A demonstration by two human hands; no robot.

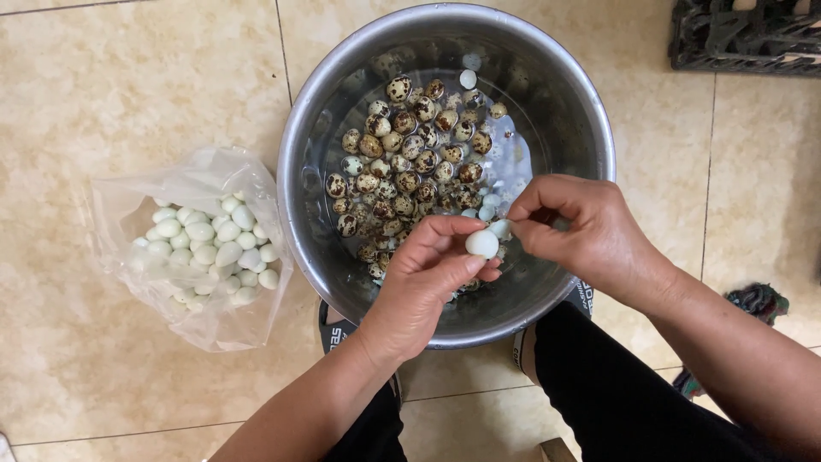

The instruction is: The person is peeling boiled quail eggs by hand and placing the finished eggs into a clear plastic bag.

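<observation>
Quail egg (pixel 481 244) half-peeled over the steel bowl (pixel 299 171)
Left hand (pixel 423 282) pinches it; right hand (pixel 581 231), at three o'clock, grips shell; squeezing could tear it.

Round metal bowl (pixel 295 145): dull silver-grey, with darker reflections on the inner wall. Small speckled eggs (pixel 409 162) heaped inside: cream to tan shells blotched dark brown and black. Peeled egg (pixel 481 244) between the fingers of the left hand (pixel 423 287): plain glossy white; the right hand (pixel 581 231) is beside it. Clear plastic bag (pixel 128 201): see-through, milky at the creases; the peeled eggs (pixel 209 248) in it are pale white with a faint green tint. Floor tiles (pixel 128 85): glossy beige, marbled, with thin grey grout lines. Trouser legs (pixel 616 393): black. Plastic crate (pixel 744 34) at top right: black lattice.
</observation>
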